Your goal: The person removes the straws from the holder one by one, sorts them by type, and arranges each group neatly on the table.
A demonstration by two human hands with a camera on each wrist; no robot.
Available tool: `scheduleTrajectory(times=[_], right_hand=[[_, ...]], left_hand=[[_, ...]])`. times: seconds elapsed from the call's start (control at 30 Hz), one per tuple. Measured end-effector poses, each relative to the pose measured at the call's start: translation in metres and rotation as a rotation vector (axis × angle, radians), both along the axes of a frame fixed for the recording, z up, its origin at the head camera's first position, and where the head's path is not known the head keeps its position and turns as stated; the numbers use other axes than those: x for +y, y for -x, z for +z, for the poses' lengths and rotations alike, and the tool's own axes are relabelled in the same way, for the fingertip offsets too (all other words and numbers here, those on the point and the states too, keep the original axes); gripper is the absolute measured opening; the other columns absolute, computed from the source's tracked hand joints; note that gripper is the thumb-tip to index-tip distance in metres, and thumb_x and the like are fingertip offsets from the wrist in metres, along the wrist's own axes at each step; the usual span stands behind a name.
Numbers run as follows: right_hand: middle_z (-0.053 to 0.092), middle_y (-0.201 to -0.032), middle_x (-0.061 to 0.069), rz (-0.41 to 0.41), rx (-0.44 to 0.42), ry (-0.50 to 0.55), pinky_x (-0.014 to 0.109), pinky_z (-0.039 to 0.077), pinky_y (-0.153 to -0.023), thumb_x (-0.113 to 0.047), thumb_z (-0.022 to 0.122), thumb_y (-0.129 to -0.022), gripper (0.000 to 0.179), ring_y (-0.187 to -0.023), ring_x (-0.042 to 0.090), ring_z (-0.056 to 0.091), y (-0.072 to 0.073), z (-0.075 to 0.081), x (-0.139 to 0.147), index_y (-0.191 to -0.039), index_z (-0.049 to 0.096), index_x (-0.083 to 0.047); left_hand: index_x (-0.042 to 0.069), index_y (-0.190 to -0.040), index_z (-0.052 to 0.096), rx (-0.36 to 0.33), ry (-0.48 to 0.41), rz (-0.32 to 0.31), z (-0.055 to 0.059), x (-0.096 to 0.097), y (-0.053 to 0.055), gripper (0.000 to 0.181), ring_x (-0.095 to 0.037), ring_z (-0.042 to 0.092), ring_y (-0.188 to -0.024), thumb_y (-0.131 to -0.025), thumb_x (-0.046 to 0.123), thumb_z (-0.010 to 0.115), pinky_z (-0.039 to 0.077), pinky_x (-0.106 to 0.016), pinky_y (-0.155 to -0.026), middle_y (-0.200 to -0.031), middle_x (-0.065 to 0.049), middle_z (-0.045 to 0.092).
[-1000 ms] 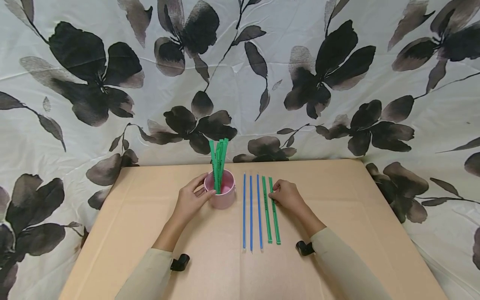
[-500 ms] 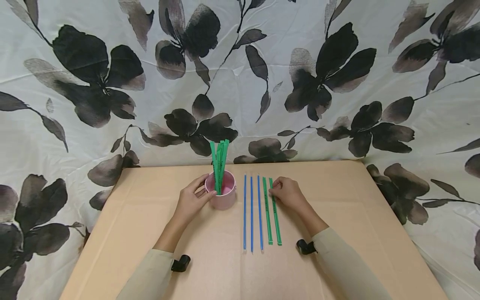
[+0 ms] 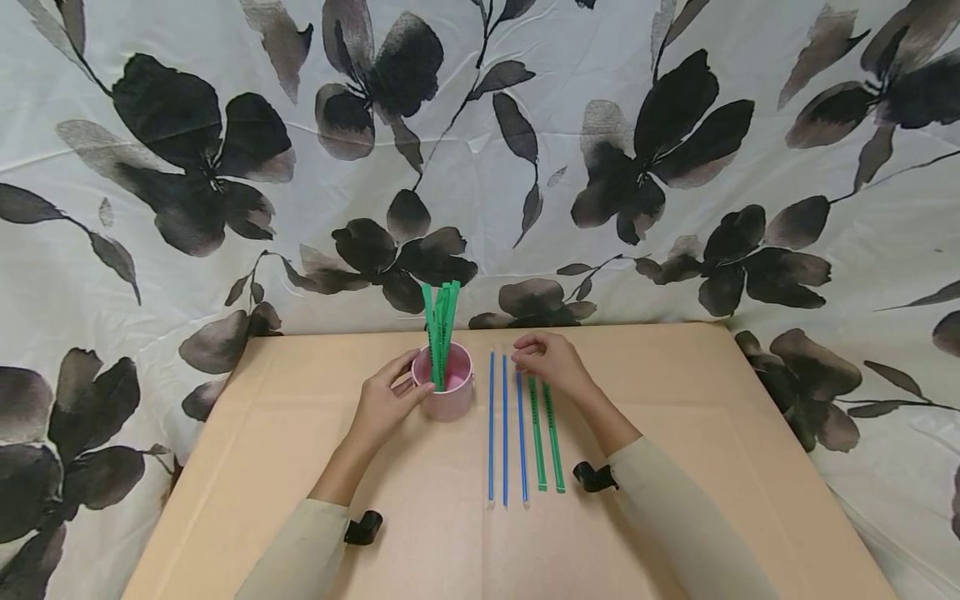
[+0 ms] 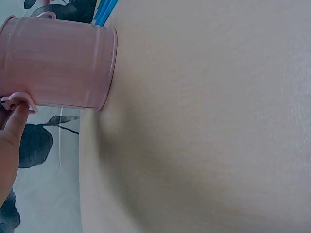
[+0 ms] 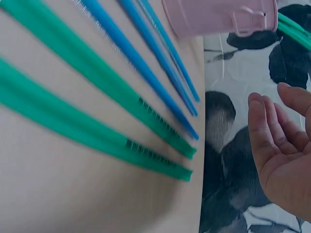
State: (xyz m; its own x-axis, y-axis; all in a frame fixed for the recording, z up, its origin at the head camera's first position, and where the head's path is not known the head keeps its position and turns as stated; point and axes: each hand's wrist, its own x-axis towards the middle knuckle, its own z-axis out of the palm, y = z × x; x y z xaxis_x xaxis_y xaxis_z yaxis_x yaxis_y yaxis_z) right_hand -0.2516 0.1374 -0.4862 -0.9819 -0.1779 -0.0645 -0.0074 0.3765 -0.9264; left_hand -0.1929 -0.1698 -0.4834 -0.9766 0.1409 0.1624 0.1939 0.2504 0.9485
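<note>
- Sleeves of pale beige cloth (image 3: 292, 550) are seen nearest.
- Three slim blue sticks (image 3: 506, 429) and two flat green strips (image 3: 537, 433) are laid lengthwise.
- Far ends are now overhung by the right hand (image 3: 549, 364), thumb and fingers parted.
- Glossy pink cylindrical cup (image 3: 450, 407), left of them, is clamped by the left hand's (image 3: 384, 404) fingers; more green strips (image 3: 439, 325) are held inside.

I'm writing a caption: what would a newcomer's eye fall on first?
Probably the dark-flowered cloth filling the background. Then the green strips standing in the pink bucket, held by the left hand. Right of the bucket, three blue sticks and two more green strips lie side by side.
</note>
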Motion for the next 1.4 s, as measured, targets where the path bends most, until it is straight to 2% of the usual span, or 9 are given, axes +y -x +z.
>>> scheduleTrajectory(times=[0.1, 0.23, 0.4, 0.63, 0.77, 0.83, 1.0, 1.07, 1.4], right_hand=[[0.076, -0.110, 0.015, 0.016, 0.012, 0.021, 0.042, 0.067, -0.086, -0.016, 0.074, -0.097, 0.033, -0.095, 0.023, 0.075, 0.002, 0.004, -0.011, -0.124, 0.067, 0.001], [0.076, -0.117, 0.014, 0.055, 0.067, 0.050, 0.034, 0.066, -0.086, -0.014, 0.074, -0.097, 0.034, -0.103, 0.023, 0.074, 0.006, 0.012, -0.027, -0.127, 0.068, -0.002], [0.074, -0.123, 0.015, 0.114, 0.114, 0.088, 0.031, 0.064, -0.095, -0.010, 0.071, -0.098, 0.036, -0.113, 0.027, 0.073, 0.019, 0.020, -0.049, -0.132, 0.066, -0.001], [0.074, -0.124, 0.015, 0.147, 0.165, 0.046, 0.034, 0.063, -0.098, -0.010, 0.070, -0.099, 0.038, -0.114, 0.027, 0.073, 0.030, 0.031, -0.078, -0.135, 0.064, 0.000], [0.074, -0.123, 0.014, 0.135, 0.174, 0.030, 0.031, 0.063, -0.097, -0.012, 0.071, -0.098, 0.038, -0.113, 0.026, 0.072, 0.033, 0.033, -0.089, -0.135, 0.064, -0.002], [0.073, -0.123, 0.015, 0.131, 0.178, 0.038, 0.031, 0.063, -0.097, -0.013, 0.072, -0.098, 0.039, -0.113, 0.027, 0.072, 0.035, 0.034, -0.093, -0.135, 0.064, -0.002], [0.073, -0.120, 0.017, 0.125, 0.175, 0.063, 0.031, 0.064, -0.094, -0.011, 0.071, -0.099, 0.036, -0.111, 0.028, 0.072, 0.037, 0.034, -0.097, -0.132, 0.064, 0.000], [0.073, -0.118, 0.018, 0.116, 0.170, 0.065, 0.031, 0.064, -0.093, -0.010, 0.070, -0.099, 0.033, -0.109, 0.029, 0.073, 0.037, 0.035, -0.097, -0.130, 0.065, 0.001], [0.075, -0.108, 0.016, 0.071, 0.188, 0.072, 0.027, 0.067, -0.080, -0.010, 0.072, -0.097, 0.026, -0.095, 0.026, 0.076, 0.036, 0.043, -0.096, -0.120, 0.069, 0.001]], left_hand=[[-0.009, -0.148, 0.049, 0.009, 0.001, 0.006, -0.010, -0.001, 0.004, 0.067, -0.045, 0.052, -0.139, -0.089, 0.004, 0.080, 0.050, -0.051, -0.110, -0.150, -0.029, 0.052], [-0.004, -0.147, 0.052, 0.022, 0.003, 0.010, -0.014, -0.002, 0.005, 0.067, -0.040, 0.054, -0.138, -0.089, 0.009, 0.082, 0.053, -0.046, -0.109, -0.149, -0.024, 0.055], [-0.001, -0.147, 0.054, 0.031, 0.009, 0.007, -0.014, -0.004, 0.004, 0.068, -0.039, 0.055, -0.137, -0.088, 0.015, 0.084, 0.054, -0.044, -0.107, -0.148, -0.021, 0.057], [0.002, -0.147, 0.055, 0.021, 0.022, 0.017, -0.011, -0.006, 0.005, 0.066, -0.037, 0.056, -0.137, -0.089, 0.017, 0.083, 0.054, -0.037, -0.107, -0.148, -0.018, 0.057], [-0.001, -0.147, 0.053, 0.028, 0.012, 0.004, -0.013, -0.006, 0.005, 0.067, -0.039, 0.054, -0.138, -0.089, 0.014, 0.083, 0.054, -0.040, -0.108, -0.149, -0.021, 0.056], [-0.004, -0.147, 0.052, 0.022, 0.007, -0.001, -0.005, -0.004, 0.002, 0.066, -0.043, 0.053, -0.138, -0.089, 0.010, 0.082, 0.052, -0.045, -0.109, -0.148, -0.025, 0.055], [-0.008, -0.146, 0.051, 0.010, 0.004, 0.007, -0.003, -0.003, 0.002, 0.065, -0.046, 0.052, -0.137, -0.089, 0.004, 0.080, 0.050, -0.051, -0.110, -0.148, -0.029, 0.053], [-0.005, -0.147, 0.052, 0.022, 0.001, 0.008, -0.011, -0.005, 0.005, 0.066, -0.044, 0.053, -0.137, -0.089, 0.006, 0.081, 0.051, -0.050, -0.110, -0.148, -0.026, 0.054], [0.000, -0.146, 0.055, 0.047, 0.005, 0.000, -0.013, -0.004, 0.006, 0.066, -0.041, 0.055, -0.136, -0.089, 0.014, 0.083, 0.054, -0.040, -0.107, -0.147, -0.021, 0.057]])
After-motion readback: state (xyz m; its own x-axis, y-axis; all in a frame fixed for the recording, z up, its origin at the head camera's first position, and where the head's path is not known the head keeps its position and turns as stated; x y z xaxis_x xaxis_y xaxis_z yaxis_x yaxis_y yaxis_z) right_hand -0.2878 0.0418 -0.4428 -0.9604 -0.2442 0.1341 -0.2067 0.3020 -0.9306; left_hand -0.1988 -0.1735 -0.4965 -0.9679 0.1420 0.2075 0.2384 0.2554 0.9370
